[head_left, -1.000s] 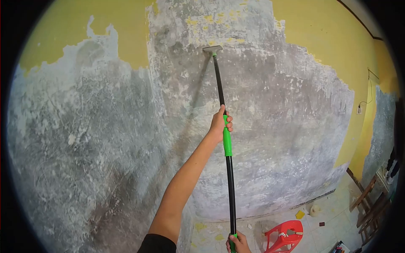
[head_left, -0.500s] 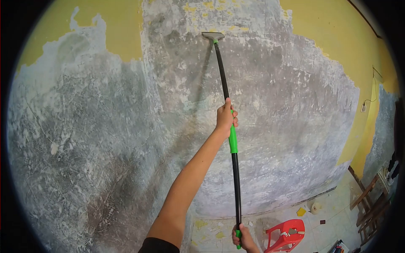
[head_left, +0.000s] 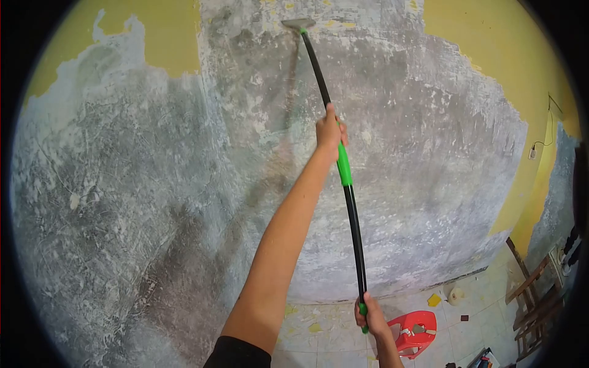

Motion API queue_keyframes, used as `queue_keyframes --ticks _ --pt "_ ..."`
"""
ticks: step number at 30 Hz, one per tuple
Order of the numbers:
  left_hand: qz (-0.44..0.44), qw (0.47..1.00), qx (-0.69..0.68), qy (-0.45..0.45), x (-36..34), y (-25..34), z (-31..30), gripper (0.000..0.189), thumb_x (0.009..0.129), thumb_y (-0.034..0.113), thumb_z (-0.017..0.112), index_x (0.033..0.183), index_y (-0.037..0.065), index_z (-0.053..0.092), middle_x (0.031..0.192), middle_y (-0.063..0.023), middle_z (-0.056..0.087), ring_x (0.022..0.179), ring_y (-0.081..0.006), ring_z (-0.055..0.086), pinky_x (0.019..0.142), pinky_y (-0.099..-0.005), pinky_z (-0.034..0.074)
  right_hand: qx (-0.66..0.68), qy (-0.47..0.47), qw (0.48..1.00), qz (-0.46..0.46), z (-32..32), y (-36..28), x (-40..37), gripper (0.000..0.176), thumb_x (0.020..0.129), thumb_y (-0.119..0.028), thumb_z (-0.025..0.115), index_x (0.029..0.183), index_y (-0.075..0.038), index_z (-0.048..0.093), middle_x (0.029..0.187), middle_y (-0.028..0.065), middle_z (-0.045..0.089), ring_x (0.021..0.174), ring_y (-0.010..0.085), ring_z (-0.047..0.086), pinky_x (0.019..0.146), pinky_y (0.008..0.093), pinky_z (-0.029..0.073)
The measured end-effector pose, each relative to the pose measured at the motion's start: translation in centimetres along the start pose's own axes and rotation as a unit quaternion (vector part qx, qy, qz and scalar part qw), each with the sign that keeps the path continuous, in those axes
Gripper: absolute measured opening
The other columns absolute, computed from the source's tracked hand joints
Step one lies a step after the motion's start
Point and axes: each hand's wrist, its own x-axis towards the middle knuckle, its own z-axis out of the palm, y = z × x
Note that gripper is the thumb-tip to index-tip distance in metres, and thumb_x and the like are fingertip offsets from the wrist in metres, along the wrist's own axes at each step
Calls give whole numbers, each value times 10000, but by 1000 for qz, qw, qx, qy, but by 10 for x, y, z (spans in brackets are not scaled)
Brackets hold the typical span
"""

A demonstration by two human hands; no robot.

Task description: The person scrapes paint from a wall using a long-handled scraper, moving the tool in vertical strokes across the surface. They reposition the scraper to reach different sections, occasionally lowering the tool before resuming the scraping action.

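Note:
A long-handled scraper (head_left: 354, 227) with a black pole and green grips reaches up the wall (head_left: 392, 153). Its wide blade head (head_left: 298, 24) is at the upper wall, near leftover flecks of yellow paint. My left hand (head_left: 331, 134) is wrapped round the pole at the top of the middle green grip, thumb pointing up along it. Lower down, my right hand (head_left: 372, 316) grips the pole's bottom end by the green end cap. Most of the wall in front of me is bare grey and patchy, with yellow paint (head_left: 485, 37) along its upper edges.
On the tiled floor, a red plastic stool (head_left: 423, 320) stands just right of my right hand, with small pieces on its seat. Paint flakes (head_left: 315, 328) lie along the wall's foot. Wooden furniture (head_left: 540, 306) is at the far right, below a wall socket (head_left: 532, 153) with a cable.
Both hands and the scraper have moved upward. The blade head has slid up and slightly left on the wall, and the pole's lower end has shifted right.

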Motion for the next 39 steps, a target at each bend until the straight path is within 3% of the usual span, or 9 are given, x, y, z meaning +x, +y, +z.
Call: queue_keyframes --ticks 6,8,12,13,14,17,23,29,39 --pt "-34 997 -57 -40 -14 38 2 482 944 553 506 746 118 438 642 -7 433 472 -115 419 396 -250 340 77 -43 996 16 17 -21 -27 547 990 -547 372 812 -50 516 561 23 459 442 119 428 430 261 349" --pt "-52 994 -76 -58 -34 40 -8 503 921 576 534 736 118 445 657 0 426 494 -110 426 402 -232 336 79 -80 994 8 20 -15 -52 387 997 -408 440 916 -37 510 632 49 505 488 136 476 494 270 405" --pt "-140 894 -340 -257 -66 44 -29 491 890 568 589 758 96 557 629 20 401 517 -72 412 361 -176 285 86 -145 985 -27 27 6 -90 216 976 -247 532 1005 -45 458 667 61 524 465 127 487 444 267 397" --pt "-141 862 -359 -329 -64 41 -37 457 893 553 596 875 96 590 623 25 412 528 -62 419 408 -191 344 101 -174 980 -12 30 4 -97 204 975 -237 535 1000 -50 455 664 59 523 452 121 482 423 261 383" --pt "-109 911 -298 -263 -72 46 -34 454 898 556 586 915 103 568 626 26 416 529 -70 421 430 -217 361 116 -203 972 3 32 6 -102 193 975 -227 538 995 -55 452 660 57 522 439 114 477 401 254 368" --pt "-22 993 -81 -87 -92 59 -21 421 942 530 529 1061 128 487 657 21 450 543 -103 434 512 -303 416 23 -88 996 -18 49 16 -103 174 964 -227 572 948 -90 465 578 23 476 385 89 403 353 238 310" --pt "-87 994 -7 -62 -75 47 -42 362 999 501 419 913 149 427 636 33 395 504 -94 382 476 -277 365 -84 33 993 -70 85 25 -102 243 993 -249 505 872 -43 460 528 13 495 406 87 466 379 253 351" --pt "-138 988 -30 -63 -68 45 -49 403 991 545 402 823 180 408 597 60 336 471 -62 319 452 -234 311 141 -106 984 -15 85 21 -91 246 1016 -281 429 941 -47 429 577 78 495 398 150 469 376 286 383" --pt "-113 988 50 -94 -58 35 -71 421 998 544 375 808 170 399 577 51 352 453 -78 332 442 -262 351 155 -124 980 12 119 67 -44 342 1006 -405 434 952 -69 404 569 64 420 387 144 386 366 280 341"
